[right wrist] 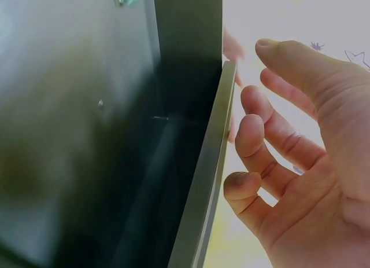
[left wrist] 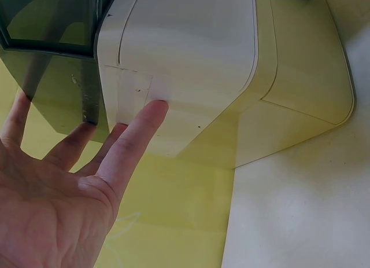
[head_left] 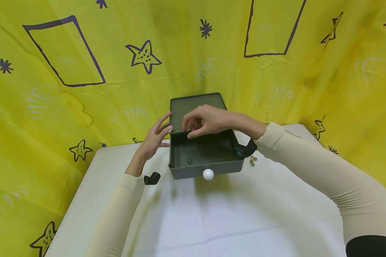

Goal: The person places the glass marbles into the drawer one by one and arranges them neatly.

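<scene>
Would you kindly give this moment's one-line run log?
left hand: at side of open box | right hand: above box, nothing visibly held | inside: small glassy piece | on table: several small pieces

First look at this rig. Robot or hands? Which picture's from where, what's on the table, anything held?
No robot: a person's bare left hand and right hand. The wide picture is from a head camera looking down; the close-ups are from wrist cameras. On the white table sits a dark box with a white knob. A small green piece lies inside; more pieces lie outside, to the right. The left hand's fingers are at the box's side; the right hand, fingers loosely curled, shows nothing held.
</scene>
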Demonstrator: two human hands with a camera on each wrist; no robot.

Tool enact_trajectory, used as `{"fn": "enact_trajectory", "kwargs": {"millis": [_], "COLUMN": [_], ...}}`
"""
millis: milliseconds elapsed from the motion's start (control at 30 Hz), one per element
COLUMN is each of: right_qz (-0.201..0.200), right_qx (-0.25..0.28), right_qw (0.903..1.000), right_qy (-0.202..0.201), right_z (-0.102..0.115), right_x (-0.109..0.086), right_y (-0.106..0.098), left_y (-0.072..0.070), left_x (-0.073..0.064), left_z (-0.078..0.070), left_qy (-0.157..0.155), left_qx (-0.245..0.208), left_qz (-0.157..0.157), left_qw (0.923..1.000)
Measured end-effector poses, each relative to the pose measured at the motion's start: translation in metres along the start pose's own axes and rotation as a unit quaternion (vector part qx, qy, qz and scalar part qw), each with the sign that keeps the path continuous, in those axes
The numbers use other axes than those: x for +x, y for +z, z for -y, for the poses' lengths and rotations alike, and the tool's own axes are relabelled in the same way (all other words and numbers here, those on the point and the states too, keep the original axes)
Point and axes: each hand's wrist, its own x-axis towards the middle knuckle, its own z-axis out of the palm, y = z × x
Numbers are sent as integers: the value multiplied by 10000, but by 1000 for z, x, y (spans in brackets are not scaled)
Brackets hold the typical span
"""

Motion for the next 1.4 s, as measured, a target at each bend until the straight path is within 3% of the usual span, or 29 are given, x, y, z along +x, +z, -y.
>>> {"fn": "enact_trajectory", "kwargs": {"millis": [567, 933, 1400], "right_qz": [-412, -638, -1066], "right_qx": [-114, 135, -231], "right_qw": [9991, 9971, 9902], "right_qy": [55, 403, 873], "right_z": [-7, -13, -31], "right_x": [-23, -49, -88], "right_y": [-16, -32, -45], "left_y": [1, 2, 1], "left_x": [-1, -2, -2], "left_z": [-1, -2, -1], "left_qy": [34, 69, 103], "left_qx": [-22, -20, -6], "left_qz": [20, 26, 54], "left_qw": [10000, 10000, 9999]}}
